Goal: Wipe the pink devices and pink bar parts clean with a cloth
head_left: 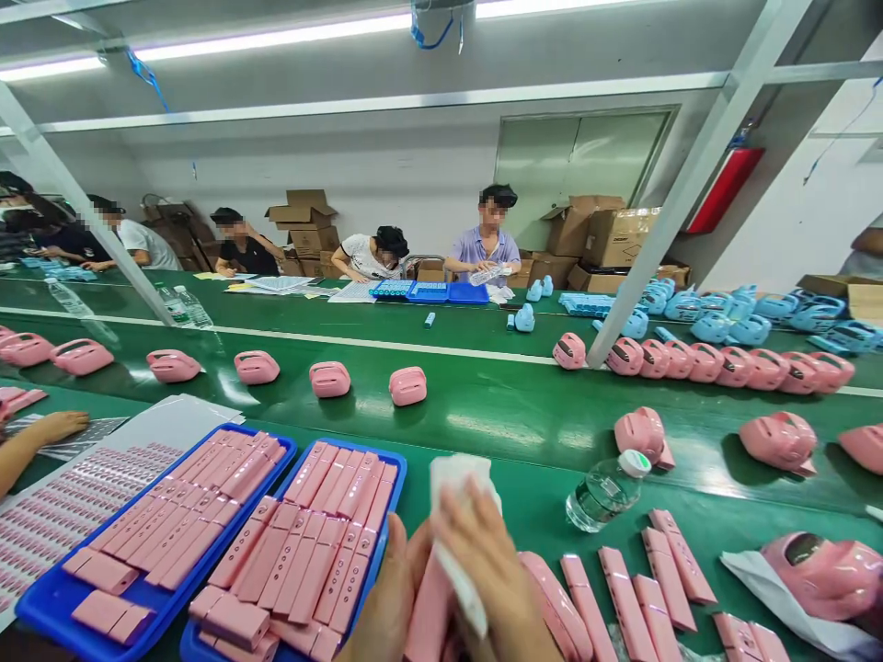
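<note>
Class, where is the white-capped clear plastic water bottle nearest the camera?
In the head view, right of centre, the clear plastic water bottle lies on the green table, between a pink rounded casing and pink flat strips.

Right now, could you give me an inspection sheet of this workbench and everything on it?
Surface: green bench, with a belt lane running across it.
Job's things: pink strip and white cloth; blue trays filled with similar strips; loose strips at right.
Clutter: water bottle lying on its side; pink housings along the belt.
Hands: left hand grips the pink strip; right hand holds the white cloth against it.
Cables: blue cord hanging overhead.
Surroundings: seated people opposite, cardboard boxes, a co-worker's hand at left.
</note>
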`<state>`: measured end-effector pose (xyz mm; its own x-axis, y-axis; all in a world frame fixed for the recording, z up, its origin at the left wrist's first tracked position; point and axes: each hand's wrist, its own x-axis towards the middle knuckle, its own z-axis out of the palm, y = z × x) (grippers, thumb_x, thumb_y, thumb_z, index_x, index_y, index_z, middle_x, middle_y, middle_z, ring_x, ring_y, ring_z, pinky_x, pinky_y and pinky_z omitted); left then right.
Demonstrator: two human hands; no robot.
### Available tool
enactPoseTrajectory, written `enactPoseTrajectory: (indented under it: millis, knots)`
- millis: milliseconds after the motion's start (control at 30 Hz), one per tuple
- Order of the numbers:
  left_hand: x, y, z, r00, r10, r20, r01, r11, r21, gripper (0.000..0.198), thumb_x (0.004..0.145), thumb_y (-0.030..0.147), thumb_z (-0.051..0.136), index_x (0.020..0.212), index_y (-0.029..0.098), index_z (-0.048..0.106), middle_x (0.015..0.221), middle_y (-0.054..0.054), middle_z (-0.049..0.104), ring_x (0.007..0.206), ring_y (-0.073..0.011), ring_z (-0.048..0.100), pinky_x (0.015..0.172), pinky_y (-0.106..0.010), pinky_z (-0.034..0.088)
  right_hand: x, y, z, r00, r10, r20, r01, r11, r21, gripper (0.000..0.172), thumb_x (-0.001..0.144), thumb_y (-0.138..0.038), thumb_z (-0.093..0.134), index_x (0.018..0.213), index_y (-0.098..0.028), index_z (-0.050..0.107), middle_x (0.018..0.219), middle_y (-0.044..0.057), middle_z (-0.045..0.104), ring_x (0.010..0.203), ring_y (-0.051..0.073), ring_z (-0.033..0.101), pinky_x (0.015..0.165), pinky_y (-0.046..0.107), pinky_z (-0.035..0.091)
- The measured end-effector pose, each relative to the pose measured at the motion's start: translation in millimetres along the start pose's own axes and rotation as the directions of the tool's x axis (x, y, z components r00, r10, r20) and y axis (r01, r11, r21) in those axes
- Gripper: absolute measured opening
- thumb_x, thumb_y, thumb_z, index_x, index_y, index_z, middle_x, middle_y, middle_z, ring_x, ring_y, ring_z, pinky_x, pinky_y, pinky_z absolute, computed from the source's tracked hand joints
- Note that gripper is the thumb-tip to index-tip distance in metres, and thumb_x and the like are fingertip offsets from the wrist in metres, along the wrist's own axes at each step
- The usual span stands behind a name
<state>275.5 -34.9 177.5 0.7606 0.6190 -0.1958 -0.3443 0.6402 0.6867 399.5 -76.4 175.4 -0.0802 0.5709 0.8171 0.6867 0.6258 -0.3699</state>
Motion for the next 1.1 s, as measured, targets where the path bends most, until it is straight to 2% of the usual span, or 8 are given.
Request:
enactPoseTrajectory:
  millis: [100,167,200,300,500,667,1000,1100]
  knots:
    - [-7,11,4.7,0.999,-0.031,0.01,0.031,0.999,-0.035,0.049,0.087,0.058,0.039,0.1,0.015,0.058,0.073,0.0,0.062,0.049,-0.008,0.053,0.044,-0.023,0.045,-7,3,-4,0.951,-0.248,0.183,0.243,0.969,0.047,0.045,0.09,-0.019,0.053,0.134,-0.023,0.043,0.126,-0.003,0.055,0.128,0.008,0.037,0.109,0.024,0.012]
    - [-11,15,9.9,0.997,-0.061,0.043,0.063,0.997,-0.049,0.061,0.081,0.069,0.035,0.089,0.014,0.061,0.062,0.001,0.057,0.041,-0.0064,0.048,0.037,-0.019,0.037,-8,11,-7,0.993,0.08,0.088,-0.102,0.95,0.296,0.041,0.084,-0.027,0.062,0.125,-0.025,0.055,0.127,-0.002,0.056,0.125,0.012,0.044,0.11,0.023,0.018]
    - [-12,16,13.1,0.995,-0.072,0.073,0.076,0.995,-0.057,0.063,0.077,0.072,0.038,0.085,0.014,0.062,0.057,0.002,0.054,0.037,-0.0046,0.044,0.035,-0.017,0.032,-6,17,-8,0.935,0.353,0.022,-0.322,0.825,0.465,0.039,0.083,-0.034,0.063,0.12,-0.026,0.06,0.128,-0.001,0.056,0.124,0.016,0.047,0.11,0.025,0.024]
    - [-17,14,21.4,0.98,-0.068,0.187,0.091,0.989,-0.119,0.043,0.075,0.056,0.061,0.079,0.013,0.065,0.055,0.002,0.051,0.038,-0.0006,0.039,0.038,-0.013,0.026,7,30,-14,0.514,0.857,0.034,-0.561,0.306,0.769,0.047,0.087,-0.052,0.046,0.123,-0.023,0.058,0.126,0.004,0.06,0.118,0.023,0.055,0.103,0.037,0.041]
    - [-16,9,25.1,0.965,-0.047,0.259,0.102,0.974,-0.204,0.038,0.082,0.05,0.056,0.092,0.016,0.071,0.055,0.003,0.049,0.043,-0.0039,0.043,0.044,-0.015,0.031,39,11,-40,0.122,0.907,0.403,-0.283,-0.358,0.89,0.034,0.087,-0.036,0.051,0.108,-0.014,0.064,0.103,0.008,0.072,0.105,0.024,0.064,0.093,0.04,0.05]
    - [-11,4,25.7,0.981,-0.113,0.16,0.132,0.985,-0.113,0.045,0.077,0.056,0.058,0.095,0.017,0.069,0.056,0.002,0.051,0.045,-0.0053,0.047,0.046,-0.016,0.031,31,-17,-33,0.207,0.885,0.417,-0.391,-0.316,0.864,0.049,0.068,-0.039,0.076,0.111,-0.018,0.062,0.104,0.007,0.072,0.104,0.025,0.063,0.092,0.038,0.05]
    - [-18,1,34.0,0.987,-0.056,-0.152,0.111,0.916,0.385,0.053,0.07,0.064,0.061,0.093,0.017,0.054,0.06,0.003,0.055,0.047,-0.0078,0.045,0.049,-0.022,0.035,10,-5,-14,0.501,0.844,0.19,-0.769,0.334,0.545,0.044,0.087,-0.051,0.048,0.098,-0.014,0.068,0.087,0.008,0.072,0.081,0.021,0.067,0.074,0.029,0.053]
    - [-21,-5,31.2,0.991,-0.01,-0.136,0.065,0.911,0.407,0.053,0.074,0.062,0.057,0.098,0.015,0.052,0.059,0.002,0.055,0.049,-0.0092,0.045,0.052,-0.024,0.036,9,0,-17,0.751,0.66,-0.015,-0.647,0.74,0.182,0.038,0.091,-0.039,0.04,0.09,-0.015,0.069,0.076,0.005,0.072,0.064,0.016,0.067,0.058,0.021,0.051]
